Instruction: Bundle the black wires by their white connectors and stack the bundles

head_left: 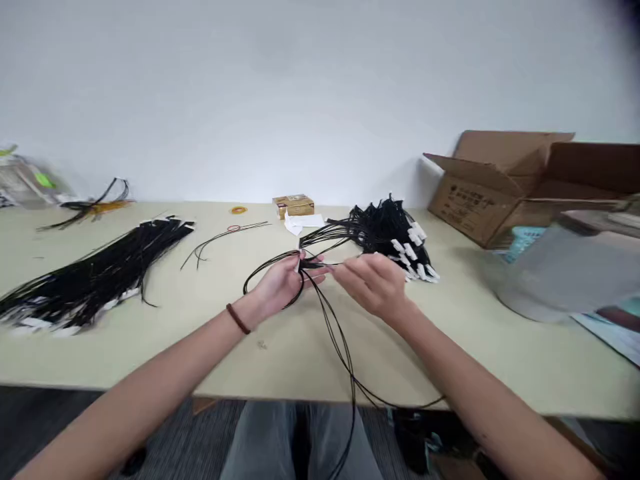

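My left hand is closed around a small bunch of thin black cords above the pale table. The cords loop behind that hand and trail down over the table's front edge. My right hand pinches the same bunch just to the right, fingertips almost meeting the left hand. Right behind my hands lies a heap of black cords with white tags.
A long bundle of black cords lies at the left. A loose cord, a yellow tape ring and a small gold box sit at the back. An open cardboard box and a grey container stand at the right.
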Action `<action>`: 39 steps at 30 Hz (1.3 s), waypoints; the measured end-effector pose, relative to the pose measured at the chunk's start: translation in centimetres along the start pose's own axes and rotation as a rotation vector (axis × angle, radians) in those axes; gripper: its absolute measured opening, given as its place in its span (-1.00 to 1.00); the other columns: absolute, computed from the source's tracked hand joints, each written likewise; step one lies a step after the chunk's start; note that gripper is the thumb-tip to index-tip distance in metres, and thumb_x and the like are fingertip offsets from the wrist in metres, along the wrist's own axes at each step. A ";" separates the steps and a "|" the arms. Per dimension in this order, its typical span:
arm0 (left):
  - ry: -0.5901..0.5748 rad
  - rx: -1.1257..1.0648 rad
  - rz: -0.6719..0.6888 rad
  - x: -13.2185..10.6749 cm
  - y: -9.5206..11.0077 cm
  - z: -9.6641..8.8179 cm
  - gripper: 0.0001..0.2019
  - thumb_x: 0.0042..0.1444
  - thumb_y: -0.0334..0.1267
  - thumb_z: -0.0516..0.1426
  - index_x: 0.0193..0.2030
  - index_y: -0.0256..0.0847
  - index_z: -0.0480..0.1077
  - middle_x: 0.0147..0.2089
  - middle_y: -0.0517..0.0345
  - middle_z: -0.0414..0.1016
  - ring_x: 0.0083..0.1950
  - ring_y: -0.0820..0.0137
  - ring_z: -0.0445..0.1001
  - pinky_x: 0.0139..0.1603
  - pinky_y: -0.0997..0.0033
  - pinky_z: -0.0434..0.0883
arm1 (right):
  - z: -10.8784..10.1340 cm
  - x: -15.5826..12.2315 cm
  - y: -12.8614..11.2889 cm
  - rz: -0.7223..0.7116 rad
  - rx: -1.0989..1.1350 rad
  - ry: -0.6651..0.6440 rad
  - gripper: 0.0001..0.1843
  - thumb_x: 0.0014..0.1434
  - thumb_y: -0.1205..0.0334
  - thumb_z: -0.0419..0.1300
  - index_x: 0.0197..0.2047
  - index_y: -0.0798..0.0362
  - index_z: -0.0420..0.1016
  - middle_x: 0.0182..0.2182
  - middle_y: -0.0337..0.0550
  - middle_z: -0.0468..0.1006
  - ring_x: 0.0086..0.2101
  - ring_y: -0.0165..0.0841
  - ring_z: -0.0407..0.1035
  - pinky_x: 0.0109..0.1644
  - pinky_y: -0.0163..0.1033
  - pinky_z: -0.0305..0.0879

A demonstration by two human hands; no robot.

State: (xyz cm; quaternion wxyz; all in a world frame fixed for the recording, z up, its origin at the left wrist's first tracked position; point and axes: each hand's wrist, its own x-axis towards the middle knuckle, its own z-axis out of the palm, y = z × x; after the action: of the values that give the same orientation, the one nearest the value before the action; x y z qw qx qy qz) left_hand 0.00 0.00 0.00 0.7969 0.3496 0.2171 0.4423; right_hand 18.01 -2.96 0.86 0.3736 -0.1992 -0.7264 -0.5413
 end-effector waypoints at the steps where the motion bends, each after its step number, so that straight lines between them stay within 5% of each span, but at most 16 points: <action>1: -0.005 -0.001 -0.017 -0.2 0.0 0.2 -0.88 0.10 -0.38 0.02 -0.40 -0.27 0.35 -0.25 0.04 0.53 -0.28 0.36 0.50 -0.10 0.29 0.34 | -0.3 0.2 -0.2 -0.001 -0.011 0.062 -0.82 -0.05 0.43 0.27 -0.36 0.02 0.42 -0.50 -0.31 0.46 -0.44 -0.49 0.17 -0.42 -0.32 0.08; 6: -0.012 0.013 -0.048 -0.5 0.0 0.8 -0.87 0.11 -0.38 0.01 -0.39 -0.28 0.36 -0.27 0.04 0.52 -0.25 0.36 0.49 -0.12 0.34 0.33 | -1.5 1.1 -0.7 0.047 -0.007 0.203 -0.84 -0.01 0.34 0.28 -0.35 -0.08 0.41 -0.47 -0.31 0.48 -0.41 -0.46 0.16 -0.43 -0.33 0.09; 11: -0.016 0.042 -0.048 -0.4 -0.1 0.6 -0.85 0.14 -0.38 -0.03 -0.40 -0.25 0.33 -0.30 0.07 0.49 -0.31 0.41 0.45 -0.24 0.38 0.34 | -0.8 1.2 -0.9 -0.009 0.186 -0.103 -0.86 0.14 0.44 0.08 -0.39 0.05 0.39 -0.50 -0.26 0.45 -0.42 -0.47 0.24 -0.31 -0.34 0.19; 15: -0.086 0.039 -0.069 -0.7 -0.3 0.6 -0.86 0.12 -0.41 -0.01 -0.41 -0.25 0.32 -0.39 0.15 0.43 -0.35 0.44 0.41 -0.26 0.40 0.33 | -0.1 0.6 -1.2 0.036 0.244 -0.209 -0.81 0.18 0.45 0.02 -0.41 0.08 0.36 -0.51 -0.25 0.41 -0.40 -0.47 0.27 -0.27 -0.35 0.18; 39: -0.059 -0.009 -0.082 -0.9 -0.6 1.0 -0.86 0.08 -0.48 0.01 -0.43 -0.27 0.34 -0.43 0.17 0.35 -0.40 0.49 0.33 -0.28 0.46 0.28 | 0.0 0.3 -1.2 0.003 0.222 -0.226 -0.81 0.13 0.46 0.08 -0.49 0.08 0.34 -0.55 -0.28 0.33 -0.42 -0.46 0.19 -0.31 -0.33 0.08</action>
State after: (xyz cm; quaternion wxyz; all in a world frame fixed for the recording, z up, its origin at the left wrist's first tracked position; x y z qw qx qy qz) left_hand 0.53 -1.32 0.20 0.8220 0.3497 0.2056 0.3998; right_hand 17.00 -3.39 0.31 0.3099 -0.2177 -0.8189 -0.4313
